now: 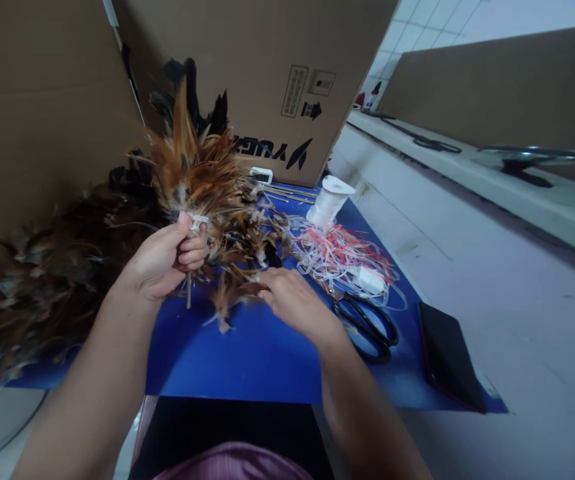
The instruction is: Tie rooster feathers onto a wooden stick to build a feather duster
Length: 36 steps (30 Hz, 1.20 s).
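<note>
My left hand (177,257) is closed around a thin stick (188,293) with a bundle of brown and black feathers (194,160) fanning upward from it. White tape or ribbon (198,221) shows at the base of the bundle, by my thumb. Lower on the blue table, my right hand (287,297) has its fingers curled down and pinched on small brown feathers (227,293); its fingertips are partly hidden. Loose brown and dark feathers (260,243) lie just beyond both hands.
A large pile of feathers (62,267) covers the table's left side. Cardboard boxes (267,73) stand behind. To the right are a white ribbon spool (330,200), tangled pink and white ribbon (342,250), black-handled scissors (367,327), thin sticks (292,193) and a dark phone (450,353).
</note>
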Each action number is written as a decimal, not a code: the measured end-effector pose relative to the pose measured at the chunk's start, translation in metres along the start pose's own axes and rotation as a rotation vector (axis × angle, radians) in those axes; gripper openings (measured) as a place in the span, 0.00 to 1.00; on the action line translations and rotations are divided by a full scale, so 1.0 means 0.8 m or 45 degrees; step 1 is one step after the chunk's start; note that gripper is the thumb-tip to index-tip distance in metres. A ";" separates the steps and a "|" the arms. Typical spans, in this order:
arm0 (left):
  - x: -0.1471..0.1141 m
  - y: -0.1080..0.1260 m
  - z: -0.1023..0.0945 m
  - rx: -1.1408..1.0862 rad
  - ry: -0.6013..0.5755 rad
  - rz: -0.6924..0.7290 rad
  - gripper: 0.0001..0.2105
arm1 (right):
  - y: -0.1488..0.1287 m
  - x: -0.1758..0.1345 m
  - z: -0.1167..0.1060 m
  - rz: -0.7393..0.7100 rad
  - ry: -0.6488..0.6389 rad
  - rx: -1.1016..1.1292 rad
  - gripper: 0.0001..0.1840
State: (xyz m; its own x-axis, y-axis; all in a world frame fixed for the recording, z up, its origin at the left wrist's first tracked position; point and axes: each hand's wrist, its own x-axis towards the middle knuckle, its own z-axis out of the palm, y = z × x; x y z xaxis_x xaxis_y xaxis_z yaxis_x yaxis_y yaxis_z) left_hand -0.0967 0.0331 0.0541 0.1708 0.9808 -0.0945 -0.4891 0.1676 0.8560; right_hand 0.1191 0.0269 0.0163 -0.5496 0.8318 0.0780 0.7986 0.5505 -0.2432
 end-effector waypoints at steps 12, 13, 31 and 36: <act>0.004 -0.008 -0.006 0.009 -0.057 0.031 0.16 | -0.039 0.005 0.008 -0.741 0.014 -0.141 0.11; 0.005 -0.009 -0.007 0.011 -0.064 0.032 0.16 | -0.037 0.008 0.013 -0.748 0.004 -0.160 0.09; 0.012 -0.040 0.005 0.119 -0.079 -0.096 0.18 | 0.016 -0.010 -0.034 -0.204 0.512 1.187 0.11; 0.011 -0.051 0.010 0.204 -0.098 -0.136 0.19 | 0.012 -0.013 -0.044 0.017 0.461 1.585 0.16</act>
State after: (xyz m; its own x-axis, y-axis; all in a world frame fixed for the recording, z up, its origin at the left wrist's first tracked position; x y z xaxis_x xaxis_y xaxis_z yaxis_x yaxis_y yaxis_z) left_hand -0.0683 0.0344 0.0221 0.2822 0.9467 -0.1556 -0.3236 0.2466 0.9135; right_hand 0.1414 0.0260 0.0471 -0.2903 0.9161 0.2765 -0.0675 0.2687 -0.9609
